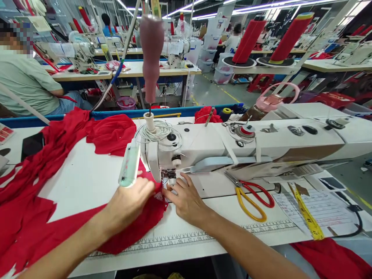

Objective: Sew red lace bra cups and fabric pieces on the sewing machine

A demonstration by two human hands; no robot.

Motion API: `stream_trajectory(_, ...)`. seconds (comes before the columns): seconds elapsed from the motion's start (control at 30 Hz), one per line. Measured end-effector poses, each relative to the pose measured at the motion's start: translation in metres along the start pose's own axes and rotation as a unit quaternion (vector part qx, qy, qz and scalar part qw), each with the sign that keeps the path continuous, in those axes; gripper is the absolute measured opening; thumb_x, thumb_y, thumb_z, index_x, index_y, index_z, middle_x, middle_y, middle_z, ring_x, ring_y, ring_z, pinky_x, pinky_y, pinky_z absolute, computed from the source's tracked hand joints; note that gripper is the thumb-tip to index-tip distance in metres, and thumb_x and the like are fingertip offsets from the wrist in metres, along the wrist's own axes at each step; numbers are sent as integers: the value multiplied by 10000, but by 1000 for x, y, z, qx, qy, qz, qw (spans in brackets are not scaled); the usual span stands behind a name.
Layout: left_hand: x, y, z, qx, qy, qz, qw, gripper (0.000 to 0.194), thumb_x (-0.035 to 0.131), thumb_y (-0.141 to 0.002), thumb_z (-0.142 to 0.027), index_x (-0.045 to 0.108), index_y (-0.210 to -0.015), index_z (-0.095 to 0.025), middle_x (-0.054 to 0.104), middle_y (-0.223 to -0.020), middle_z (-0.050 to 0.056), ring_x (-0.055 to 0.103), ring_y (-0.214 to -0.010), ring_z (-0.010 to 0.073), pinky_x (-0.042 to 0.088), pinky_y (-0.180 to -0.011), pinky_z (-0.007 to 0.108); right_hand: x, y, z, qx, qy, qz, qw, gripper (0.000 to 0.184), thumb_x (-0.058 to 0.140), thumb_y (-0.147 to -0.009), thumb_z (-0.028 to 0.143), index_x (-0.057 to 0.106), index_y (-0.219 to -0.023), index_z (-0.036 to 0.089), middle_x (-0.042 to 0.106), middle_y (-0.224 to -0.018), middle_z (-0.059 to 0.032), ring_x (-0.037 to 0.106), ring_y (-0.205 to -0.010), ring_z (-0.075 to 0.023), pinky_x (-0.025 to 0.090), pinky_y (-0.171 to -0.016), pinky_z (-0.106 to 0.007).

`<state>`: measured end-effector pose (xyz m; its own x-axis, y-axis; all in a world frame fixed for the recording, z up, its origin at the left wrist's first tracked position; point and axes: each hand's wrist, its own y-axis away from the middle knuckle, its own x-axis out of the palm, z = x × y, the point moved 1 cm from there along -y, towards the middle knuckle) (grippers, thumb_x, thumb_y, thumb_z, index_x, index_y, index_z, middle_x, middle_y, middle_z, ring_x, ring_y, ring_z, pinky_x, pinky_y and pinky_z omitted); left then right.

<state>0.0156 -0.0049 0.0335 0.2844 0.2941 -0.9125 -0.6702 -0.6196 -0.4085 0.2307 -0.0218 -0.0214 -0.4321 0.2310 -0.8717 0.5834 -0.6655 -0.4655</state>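
A white sewing machine (197,135) stands in front of me, its needle head low over a piece of red fabric (145,217). Left of the needle, my left hand (130,199) is closed on the fabric, its fingers bunched on the cloth. My right hand (187,199) is on the other side, with fingers bent close to the presser foot (171,180). Its thumb and a fingertip meet at the fabric's edge, while other fingers stick out toward the machine bed. The fingers partly hide the stitching spot. A greenish lamp (129,164) hangs above my left hand.
Scissors (252,197) with red and yellow handles lie right of my right hand. Beyond them are a yellow measuring tape (306,213) and papers (322,209). More red cloth (66,135) heaps at left. A co-worker (29,85) sits at far left. Red thread cones (250,40) stand behind.
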Motion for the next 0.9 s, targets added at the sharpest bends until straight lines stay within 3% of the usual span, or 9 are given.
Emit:
stream_trajectory(0.13, 10, 11, -18, -2, -19, 9, 1000, 216, 431, -977, -87, 615, -895, -165, 577, -760, 21, 492, -702, 183, 431, -808, 379, -2, -1, 1, 5, 2, 9, 1000, 510, 521, -722, -89, 658, -1122, 196, 637, -965, -35, 505, -910, -206, 286, -1095, -461)
stream_trajectory(0.23, 13, 13, -18, 15, 10, -6, 1000, 304, 375, -948, 1, 623, -906, -170, 620, -875, 47, 535, -806, 189, 429, -821, 365, -3, -1, 1, 4, 0, 6, 1000, 527, 529, -719, -90, 656, -1144, 194, 640, -971, -34, 508, -914, -207, 290, -1092, -468)
stream_trajectory(0.4, 20, 17, -16, 25, -30, 16, 999, 305, 367, -964, -15, 632, -906, -157, 566, -754, 21, 485, -690, 181, 443, -822, 374, -1, 0, 1, 10, -3, 4, 1000, 531, 529, -732, -84, 671, -1146, 215, 638, -952, -34, 507, -914, -210, 293, -1096, -475)
stream_trajectory(0.57, 16, 16, -17, 33, -24, -12, 999, 265, 426, -958, -15, 640, -1047, -144, 601, -763, 20, 503, -694, 177, 428, -795, 368, -1, 0, 1, 5, -3, 3, 1000, 536, 514, -754, -81, 664, -1176, 214, 639, -941, -34, 503, -909, -211, 311, -1077, -471)
stream_trajectory(0.73, 12, 10, -16, -21, 7, -62, 998, 306, 408, -946, 5, 631, -1107, -129, 645, -809, 45, 585, -793, 192, 428, -793, 370, -1, 0, 1, 4, 3, 8, 1000, 480, 523, -774, -66, 665, -1157, 188, 642, -960, -41, 503, -901, -208, 323, -1061, -470)
stream_trajectory(0.9, 15, 9, -23, 28, -62, -11, 998, 270, 425, -961, -26, 662, -1035, -131, 616, -733, 13, 532, -674, 169, 407, -781, 363, -1, 0, 0, 8, 4, 9, 1000, 431, 530, -796, -53, 687, -1100, 210, 642, -929, -36, 507, -901, -210, 328, -1054, -468)
